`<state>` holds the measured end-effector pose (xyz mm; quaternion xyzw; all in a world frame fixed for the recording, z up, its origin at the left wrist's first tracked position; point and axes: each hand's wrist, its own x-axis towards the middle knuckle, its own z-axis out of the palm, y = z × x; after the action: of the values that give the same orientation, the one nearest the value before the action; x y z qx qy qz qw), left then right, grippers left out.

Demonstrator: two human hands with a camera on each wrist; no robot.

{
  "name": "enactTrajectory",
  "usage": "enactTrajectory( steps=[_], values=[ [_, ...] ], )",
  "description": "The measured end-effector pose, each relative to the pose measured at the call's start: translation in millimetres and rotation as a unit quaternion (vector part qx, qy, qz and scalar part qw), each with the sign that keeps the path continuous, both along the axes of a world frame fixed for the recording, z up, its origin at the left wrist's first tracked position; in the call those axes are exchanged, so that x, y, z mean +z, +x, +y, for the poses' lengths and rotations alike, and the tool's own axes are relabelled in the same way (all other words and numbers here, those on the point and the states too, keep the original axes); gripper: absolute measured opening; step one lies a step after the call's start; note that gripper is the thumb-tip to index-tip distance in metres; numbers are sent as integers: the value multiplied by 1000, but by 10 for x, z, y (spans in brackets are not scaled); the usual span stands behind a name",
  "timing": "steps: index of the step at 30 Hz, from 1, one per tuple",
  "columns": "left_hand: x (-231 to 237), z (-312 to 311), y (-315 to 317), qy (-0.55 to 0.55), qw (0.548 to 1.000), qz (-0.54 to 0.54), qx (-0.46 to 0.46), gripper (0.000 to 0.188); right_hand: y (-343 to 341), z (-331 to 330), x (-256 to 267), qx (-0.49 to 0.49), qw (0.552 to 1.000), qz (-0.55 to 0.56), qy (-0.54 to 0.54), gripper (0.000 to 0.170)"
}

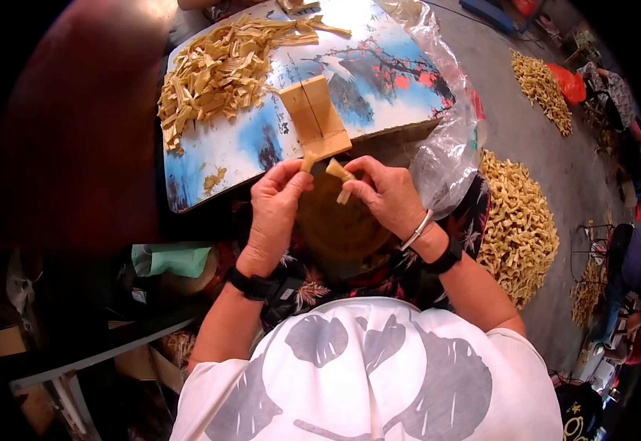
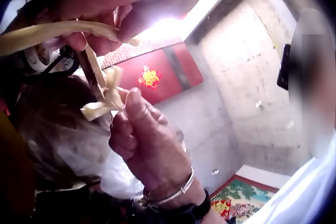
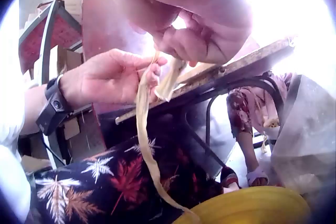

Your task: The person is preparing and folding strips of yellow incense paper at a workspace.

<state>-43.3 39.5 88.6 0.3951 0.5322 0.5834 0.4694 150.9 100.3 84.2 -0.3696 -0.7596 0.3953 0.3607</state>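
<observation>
Between finger and thumb, my left hand (image 1: 275, 198) pinches a pale yellow flat strip (image 1: 308, 163), just in front of an L-shaped wooden stand (image 1: 311, 110) on the table edge. In the right wrist view this strip (image 3: 143, 124) hangs long and loose below the left fingers. Close beside it, my right hand (image 1: 388, 192) pinches a short knotted strip (image 1: 341, 175). The left wrist view shows the knot (image 2: 109, 98) at the right hand's thumb tip, its short ends sticking out. Both hands are raised over the lap, a small gap apart.
A heap of loose strips (image 1: 221, 70) covers the left of the painted table (image 1: 283, 136). Clear plastic sheeting (image 1: 442, 154) drapes over its right edge. A yellow basin (image 3: 252, 208) sits below the hands. Piles of knotted pieces (image 1: 515, 228) lie on the floor at right, near other people.
</observation>
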Motion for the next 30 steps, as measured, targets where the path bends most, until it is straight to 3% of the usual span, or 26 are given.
enactTrajectory(
  steps=[3, 4, 5, 8, 9, 10, 11, 12, 15, 19, 20, 21, 22, 23, 24, 26, 30],
  values=[
    [-135, -131, 292, 36, 996, 77, -11, 17, -79, -235, 60, -13, 998, -37, -56, 20],
    [-221, -164, 358, 43, 994, 101, -11, 15, -126, -261, -64, -15, 999, 27, 41, 18],
    [-289, -209, 398, 50, 991, 125, -9, 13, -135, -306, -112, -32, 998, 43, 38, 17],
    [-354, -396, 386, -112, 979, 165, 39, 16, -115, -407, -156, -68, 995, 50, 59, 11],
    [-392, -446, 329, -194, 981, 5, 3, 19, -83, -452, -152, -44, 996, 37, 64, 11],
    [-433, -501, 248, -271, 949, -156, -32, 21, -46, -515, -153, -20, 997, 23, 68, 11],
    [-465, -553, 212, -341, 884, -313, -64, 23, -12, -577, -166, 4, 997, 10, 71, 11],
    [-422, -561, 291, -335, 872, -354, -35, 31, 5, -630, -226, 42, 993, -31, 109, 10],
    [-562, -525, 325, -260, 914, -307, -47, 32, 58, -858, -308, 112, 991, 11, 69, 8],
    [-462, -467, 465, -239, 957, -144, -78, 24, 133, -865, -313, 51, 996, 43, 55, 11],
    [-530, -444, 456, -222, 967, -86, -89, 19, 141, -808, -342, 15, 994, 53, 98, 12],
    [-500, -444, 446, -158, 978, 72, -115, 18, 146, -716, -383, -20, 988, 63, 141, 13],
    [-457, -444, 422, -88, 960, 228, -139, 18, 154, -668, -403, -55, 979, 72, 183, 14],
    [-408, -438, 415, -15, 913, 377, -157, 19, 148, -687, -406, -62, 989, 109, 77, 16],
    [-328, -420, 461, 44, 894, 419, -150, 21, 122, -719, -385, -66, 987, 144, -30, 18],
    [-163, -406, 526, 109, 865, 475, -124, 21, 149, -694, -430, -51, 961, 158, -219, 24],
    [-93, -409, 615, 163, 838, 517, -60, 21, 124, -583, -531, -56, 893, 125, -428, 22]
  ],
)
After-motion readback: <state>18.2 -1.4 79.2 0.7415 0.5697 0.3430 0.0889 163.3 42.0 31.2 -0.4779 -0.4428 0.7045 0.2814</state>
